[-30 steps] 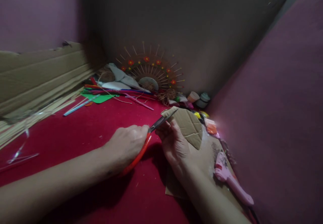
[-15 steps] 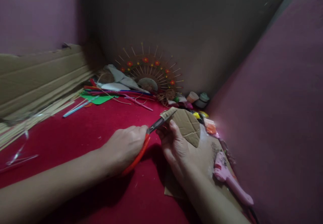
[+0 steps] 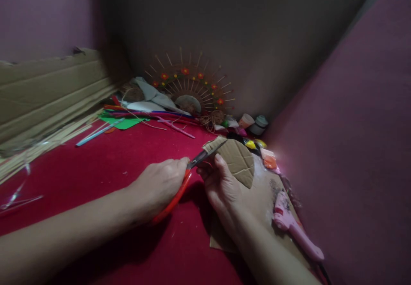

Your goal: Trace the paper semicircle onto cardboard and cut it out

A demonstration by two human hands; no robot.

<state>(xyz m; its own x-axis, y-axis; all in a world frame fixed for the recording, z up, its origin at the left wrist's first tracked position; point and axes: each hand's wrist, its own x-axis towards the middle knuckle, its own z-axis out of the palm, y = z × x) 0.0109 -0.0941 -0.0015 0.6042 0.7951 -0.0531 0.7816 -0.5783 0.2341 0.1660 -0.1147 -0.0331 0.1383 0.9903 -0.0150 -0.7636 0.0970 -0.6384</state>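
By the left hand (image 3: 160, 186) scissors (image 3: 194, 162) were gripped, aimed toward two o'clock across the ten o'clock end of a cardboard piece (image 3: 239, 163); this was pinched by the nearer right hand (image 3: 224, 188), its long axis running ten to four o'clock; at that hand's four o'clock a pink glue gun (image 3: 297, 229) was seen

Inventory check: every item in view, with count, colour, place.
Metal-bladed scissors: one, orange handles, left hand
Cut cardboard piece: one, brown, right hand
Plastic glue gun: one, pink, right
Cardboard base: one, brown, under glue gun
Work surface: one, red, below hands
Flowered fan-shaped ornament: one, brown and red, back
Twine bundles: several, brown, back
Crumpled sheets: several, whitish, back
Thin sticks: many, pale, left
Upright cardboard: count unclear, brown, left
Flat sheet: one, green, back left
Slim rods: several, multicoloured, back left
Cup: one, orange, back right
Lidded jar: one, grey, back right
Small packets: several, mixed, right
Hands: two, bare, centre
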